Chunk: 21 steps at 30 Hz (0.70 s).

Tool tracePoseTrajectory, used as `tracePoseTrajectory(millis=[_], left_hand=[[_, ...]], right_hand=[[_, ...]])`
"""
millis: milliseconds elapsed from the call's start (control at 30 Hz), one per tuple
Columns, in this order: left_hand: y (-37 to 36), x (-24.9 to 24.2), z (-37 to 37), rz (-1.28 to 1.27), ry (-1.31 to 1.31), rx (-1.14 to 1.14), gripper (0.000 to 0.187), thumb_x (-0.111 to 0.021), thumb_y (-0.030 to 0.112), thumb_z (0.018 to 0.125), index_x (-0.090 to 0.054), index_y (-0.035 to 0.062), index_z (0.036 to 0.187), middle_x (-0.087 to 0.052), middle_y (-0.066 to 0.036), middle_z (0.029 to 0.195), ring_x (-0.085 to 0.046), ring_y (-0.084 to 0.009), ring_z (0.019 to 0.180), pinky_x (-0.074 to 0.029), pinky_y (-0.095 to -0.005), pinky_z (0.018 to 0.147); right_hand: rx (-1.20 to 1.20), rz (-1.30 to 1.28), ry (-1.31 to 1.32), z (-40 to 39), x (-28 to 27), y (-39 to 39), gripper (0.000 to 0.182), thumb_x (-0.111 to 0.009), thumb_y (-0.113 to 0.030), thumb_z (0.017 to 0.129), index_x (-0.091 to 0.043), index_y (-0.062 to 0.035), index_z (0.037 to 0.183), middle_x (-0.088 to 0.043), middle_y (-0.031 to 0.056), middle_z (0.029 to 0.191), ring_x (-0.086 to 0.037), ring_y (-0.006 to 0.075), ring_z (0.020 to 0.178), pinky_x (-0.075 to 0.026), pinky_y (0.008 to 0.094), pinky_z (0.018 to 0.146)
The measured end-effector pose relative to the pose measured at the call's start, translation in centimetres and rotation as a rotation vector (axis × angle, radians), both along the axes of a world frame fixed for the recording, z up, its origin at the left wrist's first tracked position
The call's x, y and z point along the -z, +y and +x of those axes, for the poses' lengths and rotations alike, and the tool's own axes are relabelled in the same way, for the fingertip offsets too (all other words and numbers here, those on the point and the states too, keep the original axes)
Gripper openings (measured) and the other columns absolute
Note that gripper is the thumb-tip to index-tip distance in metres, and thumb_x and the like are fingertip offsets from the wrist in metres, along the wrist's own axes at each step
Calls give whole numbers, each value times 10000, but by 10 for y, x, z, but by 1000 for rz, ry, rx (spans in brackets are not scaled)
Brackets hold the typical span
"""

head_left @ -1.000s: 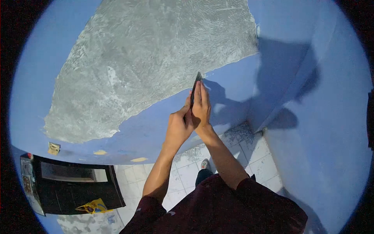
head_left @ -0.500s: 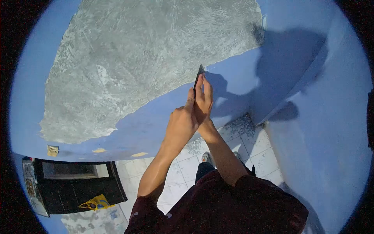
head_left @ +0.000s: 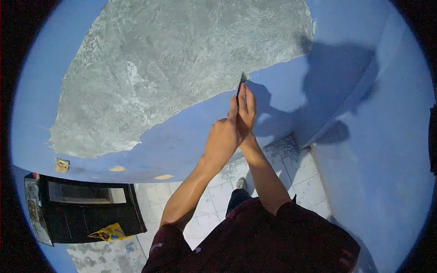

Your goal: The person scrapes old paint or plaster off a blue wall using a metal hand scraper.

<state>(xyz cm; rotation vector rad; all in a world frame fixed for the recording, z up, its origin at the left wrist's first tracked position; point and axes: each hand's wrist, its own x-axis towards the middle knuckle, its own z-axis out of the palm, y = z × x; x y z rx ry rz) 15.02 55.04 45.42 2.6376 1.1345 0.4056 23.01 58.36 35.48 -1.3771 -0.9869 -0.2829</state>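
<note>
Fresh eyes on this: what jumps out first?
The big grey patch on the blue wall, filling the view's upper middle. Next, the left hand and right hand, together at a thin dark tool by the patch's lower edge. Then the crumpled yellow item at lower left.

White tiled floor (head_left: 302, 186), grey smears (head_left: 283, 147), shoe (head_left: 241, 183) on it, yellow bag (head_left: 112, 232) on dark furniture (head_left: 73, 223)

The thin tool (head_left: 242, 79) I grip has a metallic-looking tip. The grey patch (head_left: 182, 54), upper centre, is rough and matt; the blue wall (head_left: 378, 177), right, smoother paint. My shirt (head_left: 259, 236), bottom centre, is matt cloth; the yellow bag (head_left: 113, 231), lower left, looks plastic.
</note>
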Motion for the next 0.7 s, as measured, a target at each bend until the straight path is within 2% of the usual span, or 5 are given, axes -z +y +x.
tracePoseTrajectory(millis=[167,333,467,533,700], left_hand=[[8,-2,-2,5,10,-7,797,-673,32,784,-300,-83,1479,-657,-300,764,-661,-463,684,-546,-492,634],[12,7,-15,19,-177,82,749,-679,40,785,-363,-87,1452,-654,-279,730,-670,-430,660,-548,-471,614],[15,4,-11,-41,-121,72,745,-667,34,789,-360,-84,1458,-654,-275,727,-672,-424,658,-547,-465,614],[19,12,-14,-6,-103,52,801,-709,19,762,-357,-61,1477,-641,-294,775,-676,-437,703,-539,-429,633],[25,6,-8,-48,-113,44,785,-701,20,772,-362,-56,1475,-639,-294,771,-678,-435,707,-540,-437,638]], right_hand=[[20,16,7,-1,-4,13,553,-615,-46,902,-443,60,1416,-490,225,1350,-541,391,1189,-497,452,964],[70,-61,-66,-4,4,15,555,-623,-41,899,-442,73,1411,-487,232,1354,-546,400,1183,-490,460,976],[64,-16,-39,0,-2,12,537,-620,-47,908,-455,75,1405,-481,234,1360,-539,404,1197,-482,462,993],[74,-3,-24,-5,0,14,538,-621,-48,908,-455,78,1404,-480,235,1360,-536,405,1202,-481,463,996],[72,34,1,-4,-5,15,556,-634,-46,882,-463,90,1393,-492,238,1349,-538,409,1198,-478,469,996]])
